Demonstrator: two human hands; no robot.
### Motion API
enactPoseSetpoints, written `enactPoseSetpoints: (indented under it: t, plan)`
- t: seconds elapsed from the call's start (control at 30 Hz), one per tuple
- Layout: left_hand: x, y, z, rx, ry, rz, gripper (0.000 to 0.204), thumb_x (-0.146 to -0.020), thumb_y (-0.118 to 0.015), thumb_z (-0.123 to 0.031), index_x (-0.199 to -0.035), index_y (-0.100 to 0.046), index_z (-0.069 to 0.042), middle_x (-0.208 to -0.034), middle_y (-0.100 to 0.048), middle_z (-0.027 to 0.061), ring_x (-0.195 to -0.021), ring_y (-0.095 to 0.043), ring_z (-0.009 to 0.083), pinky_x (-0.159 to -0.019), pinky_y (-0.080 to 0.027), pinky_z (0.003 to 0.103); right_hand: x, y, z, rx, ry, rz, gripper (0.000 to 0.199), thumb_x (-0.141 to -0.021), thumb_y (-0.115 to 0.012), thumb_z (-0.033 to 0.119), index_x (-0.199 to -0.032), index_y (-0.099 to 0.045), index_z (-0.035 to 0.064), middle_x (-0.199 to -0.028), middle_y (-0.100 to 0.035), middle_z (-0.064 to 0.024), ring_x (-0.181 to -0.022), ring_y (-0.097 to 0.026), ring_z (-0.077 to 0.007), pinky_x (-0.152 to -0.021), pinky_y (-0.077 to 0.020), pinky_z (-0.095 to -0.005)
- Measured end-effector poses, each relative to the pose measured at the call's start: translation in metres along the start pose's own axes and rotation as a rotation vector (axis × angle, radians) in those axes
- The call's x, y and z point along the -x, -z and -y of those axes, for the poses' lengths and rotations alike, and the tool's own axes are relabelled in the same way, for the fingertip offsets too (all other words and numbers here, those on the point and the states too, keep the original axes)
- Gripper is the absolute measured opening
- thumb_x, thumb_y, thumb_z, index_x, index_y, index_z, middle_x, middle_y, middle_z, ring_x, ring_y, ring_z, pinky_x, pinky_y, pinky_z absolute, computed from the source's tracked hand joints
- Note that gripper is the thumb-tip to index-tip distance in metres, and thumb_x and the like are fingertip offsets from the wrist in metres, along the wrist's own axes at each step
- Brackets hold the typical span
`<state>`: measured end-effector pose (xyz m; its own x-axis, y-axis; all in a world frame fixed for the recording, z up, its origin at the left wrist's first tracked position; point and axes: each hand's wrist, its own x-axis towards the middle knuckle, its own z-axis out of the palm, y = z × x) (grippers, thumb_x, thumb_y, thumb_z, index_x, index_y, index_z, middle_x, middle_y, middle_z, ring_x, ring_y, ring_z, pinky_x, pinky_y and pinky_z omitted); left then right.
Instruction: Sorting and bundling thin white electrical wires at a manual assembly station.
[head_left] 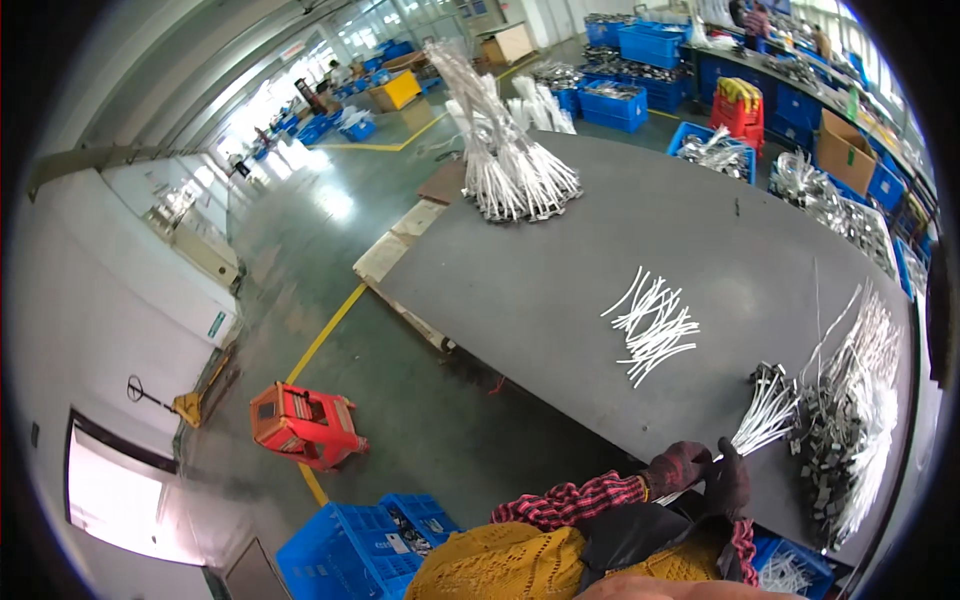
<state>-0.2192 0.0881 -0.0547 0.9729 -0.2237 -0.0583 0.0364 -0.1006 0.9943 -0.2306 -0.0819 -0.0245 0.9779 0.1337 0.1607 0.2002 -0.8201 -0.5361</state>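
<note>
Close to the table's near edge, my left hand [678, 469] in a dark glove has its fingers closed on a bundle of white cables [762, 423]. My right hand [729, 482], also gloved, grips the same bundle just beside it, thumb raised. The cables fan out away from my hands and end in dark connectors. To the right lies a big heap of similar cables [862, 400] with black ends. Short white cable pieces [655, 325] are strewn ahead of my hands on the grey table [540, 290].
A tall stack of bundled cables [512, 165] stands at the table's far left corner. Below the left edge are a red stool [305, 425] and blue crates [345, 550]. A blue bin [815, 570] sits under the near right edge. More crates [612, 105] stand beyond the table.
</note>
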Motion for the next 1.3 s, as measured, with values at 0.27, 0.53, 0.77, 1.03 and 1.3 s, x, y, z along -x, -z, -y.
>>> enactPoseSetpoints:
  t: [0.27,0.53,0.77,1.03,1.3]
  plan:
    - [0.001,-0.003,0.011,-0.359,-0.344,-0.075,0.025,-0.092,-0.060,-0.024,-0.109,-0.065,-0.006,-0.101,-0.067,0.0149,-0.093,-0.064,0.0329,-0.082,-0.052,0.039,-0.018,0.008,0.001,0.043,0.061,0.227,0.023,-0.079,-0.069,0.011,-0.101,-0.065,0.0033,-0.090,-0.066,-0.0194,-0.086,-0.064,-0.0374,-0.072,-0.0506,-0.0459]
    - [-0.008,-0.005,-0.003,0.428,0.243,0.107,0.026,-0.098,-0.052,-0.004,-0.118,-0.066,0.003,-0.105,-0.070,0.0082,-0.095,-0.062,0.0116,-0.084,-0.051,0.026,-0.013,0.028,0.018,-0.049,-0.031,0.117,0.029,-0.086,-0.066,0.014,-0.115,-0.065,0.0089,-0.094,-0.064,-0.0175,-0.085,-0.066,-0.0313,-0.067,-0.0531,-0.0401]
    - [-0.008,-0.008,-0.030,0.571,0.450,0.159,0.027,-0.095,-0.061,-0.009,-0.120,-0.068,0.000,-0.092,-0.067,-0.0022,-0.075,-0.056,0.0041,-0.065,-0.046,0.021,-0.009,0.028,0.008,-0.049,0.025,-0.053,0.035,-0.083,-0.071,0.020,-0.116,-0.065,0.0095,-0.109,-0.065,-0.0173,-0.102,-0.064,-0.0364,-0.085,-0.0539,-0.0450]
    - [-0.014,-0.010,-0.003,-0.210,0.096,-0.002,0.019,-0.092,-0.063,-0.014,-0.106,-0.071,-0.003,-0.090,-0.071,0.0108,-0.079,-0.067,0.0235,-0.073,-0.054,0.036,-0.001,0.032,-0.008,-0.156,0.018,0.178,0.026,-0.084,-0.064,0.017,-0.108,-0.070,0.0107,-0.107,-0.067,-0.0161,-0.099,-0.065,-0.0365,-0.086,-0.0536,-0.0446]
    - [-0.008,-0.013,0.011,-0.794,-0.104,-0.161,0.017,-0.095,-0.056,-0.022,-0.095,-0.065,-0.007,-0.094,-0.063,0.0142,-0.081,-0.064,0.0361,-0.075,-0.054,0.047,0.035,0.056,-0.023,-0.050,-0.057,0.314,0.025,-0.085,-0.063,0.019,-0.107,-0.070,0.0091,-0.104,-0.068,-0.0145,-0.100,-0.065,-0.0360,-0.085,-0.0528,-0.0458]
